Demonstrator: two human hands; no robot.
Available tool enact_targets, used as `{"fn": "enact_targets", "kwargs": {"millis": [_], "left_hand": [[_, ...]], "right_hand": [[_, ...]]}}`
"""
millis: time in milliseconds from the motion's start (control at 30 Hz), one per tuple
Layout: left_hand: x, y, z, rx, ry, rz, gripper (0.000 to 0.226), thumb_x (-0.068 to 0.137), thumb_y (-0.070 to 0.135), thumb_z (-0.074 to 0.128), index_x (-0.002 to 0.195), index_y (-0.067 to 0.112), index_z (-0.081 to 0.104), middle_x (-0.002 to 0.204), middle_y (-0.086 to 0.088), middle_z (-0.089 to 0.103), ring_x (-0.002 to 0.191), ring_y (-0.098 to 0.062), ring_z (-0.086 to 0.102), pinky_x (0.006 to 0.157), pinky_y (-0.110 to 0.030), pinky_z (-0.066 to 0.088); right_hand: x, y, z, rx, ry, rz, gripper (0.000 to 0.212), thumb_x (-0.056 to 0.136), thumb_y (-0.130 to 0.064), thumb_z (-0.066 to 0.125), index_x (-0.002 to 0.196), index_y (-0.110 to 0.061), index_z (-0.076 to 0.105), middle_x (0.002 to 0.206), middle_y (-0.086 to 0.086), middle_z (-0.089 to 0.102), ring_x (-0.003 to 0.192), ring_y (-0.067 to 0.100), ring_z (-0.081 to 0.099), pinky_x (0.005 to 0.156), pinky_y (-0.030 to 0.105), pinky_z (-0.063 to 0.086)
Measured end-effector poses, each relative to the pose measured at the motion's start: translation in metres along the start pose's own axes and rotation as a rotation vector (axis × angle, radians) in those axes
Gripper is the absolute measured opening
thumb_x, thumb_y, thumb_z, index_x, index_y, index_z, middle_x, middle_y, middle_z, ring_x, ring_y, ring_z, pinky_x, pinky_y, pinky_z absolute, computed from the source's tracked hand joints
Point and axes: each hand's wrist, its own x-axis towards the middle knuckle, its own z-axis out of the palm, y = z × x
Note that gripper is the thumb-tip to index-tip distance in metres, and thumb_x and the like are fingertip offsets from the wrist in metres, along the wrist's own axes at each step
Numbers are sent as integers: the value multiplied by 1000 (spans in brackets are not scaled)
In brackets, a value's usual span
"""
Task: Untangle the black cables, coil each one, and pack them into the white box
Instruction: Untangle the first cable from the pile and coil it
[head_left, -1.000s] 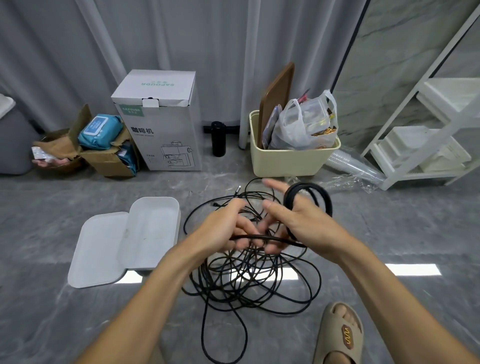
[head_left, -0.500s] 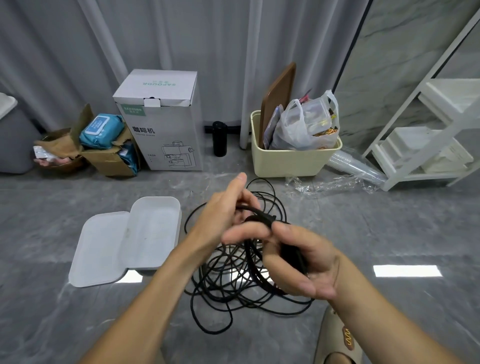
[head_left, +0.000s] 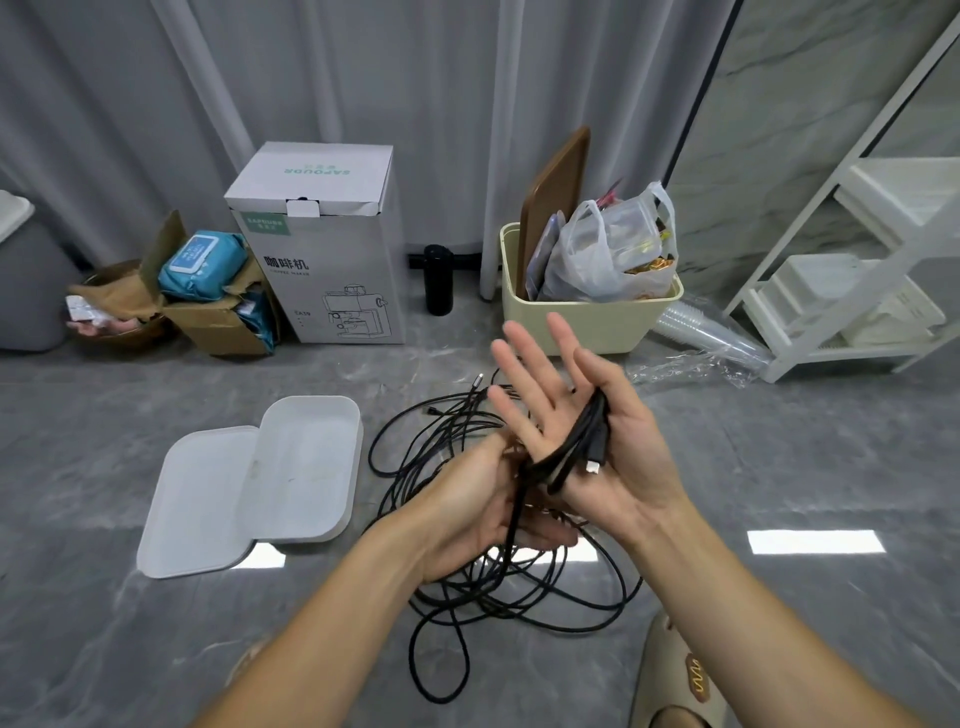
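Note:
My right hand (head_left: 566, 410) is raised palm up with its fingers straight and spread. A coiled black cable (head_left: 576, 447) loops round its palm through the gap beside the thumb, and the connector end (head_left: 593, 464) lies on the base of the thumb. Just below, my left hand (head_left: 467, 514) holds the strand that runs down from the coil. The rest of the tangled black cables (head_left: 519, 587) lies on the floor under both hands. The white box (head_left: 311, 467) sits open to the left, its lid (head_left: 192, 509) flat beside it.
A coffee machine carton (head_left: 322, 244), a black bottle (head_left: 438, 279) and a cream bin (head_left: 587, 317) with bags stand at the back. A white shelf (head_left: 852, 270) is at the right and a cardboard box (head_left: 218, 312) at the left. My sandal (head_left: 675, 680) is at the bottom right.
My right hand has turned palm up and spread its fingers, with the coil now wrapped round the palm. My left hand dropped lower along the strand.

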Motion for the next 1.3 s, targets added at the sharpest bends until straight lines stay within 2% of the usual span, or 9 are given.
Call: {"fn": "enact_targets", "kwargs": {"millis": [167,367,533,667,767,867,1067,1200,1300], "left_hand": [[-2,-1,-2,294,17,-152,63,106,45,14,118,12,66,86,-10,74,67,-19,65,82,-30,47],[-14,13,-1,656,195,-41,65,103,35,19,85,8,76,51,3,59,49,-13,48,63,-28,43],[-17,19,-10,1078,490,216,61,100,33,28,58,17,71,48,11,58,59,-4,54,66,-23,41],[-19,20,-10,1011,546,348,58,96,34,37,50,14,64,48,8,62,54,-6,55,57,-17,38],[-18,23,-16,858,608,470,52,84,39,36,49,5,55,44,-2,52,47,-14,44,55,-33,37],[-15,28,-17,696,592,483,43,80,38,36,47,12,46,48,-1,44,49,-10,37,54,-30,32],[-8,27,-15,432,451,486,44,104,39,38,70,18,57,62,10,53,57,-1,47,64,-21,40],[1,19,-5,75,500,431,52,102,52,33,73,19,61,64,8,64,66,-7,59,78,-29,46],[5,10,-2,152,512,357,49,105,49,31,87,24,70,81,-3,74,88,-14,71,83,-31,54]], "right_hand": [[5,-11,-2,-173,189,-202,63,86,-23,56,146,-33,42,130,2,66,126,16,59,116,41,35],[5,-13,-24,-995,320,-263,47,97,-37,58,131,-61,34,134,-15,62,129,6,53,117,37,30],[-4,-5,-14,-1264,214,175,41,104,-24,47,144,-20,42,94,1,76,77,18,74,70,21,58],[-9,-8,-5,-1239,48,492,51,104,-47,40,100,-2,63,85,13,75,49,24,60,49,26,48],[-11,-16,-4,-1143,-14,618,60,98,-59,37,118,-7,60,71,20,71,32,11,36,38,23,38],[-17,-16,-3,-1006,-185,771,70,94,-65,38,130,-8,58,55,12,64,27,5,27,31,16,28],[-16,-5,-10,-479,-535,745,65,94,-32,62,133,16,44,48,13,57,24,3,36,28,11,25],[-16,4,-12,-285,-571,567,54,100,-24,52,149,-8,39,85,8,74,37,0,56,31,13,26],[-10,7,-14,-84,-542,475,62,103,-24,49,157,-21,19,105,15,73,46,12,65,31,16,28]]}}
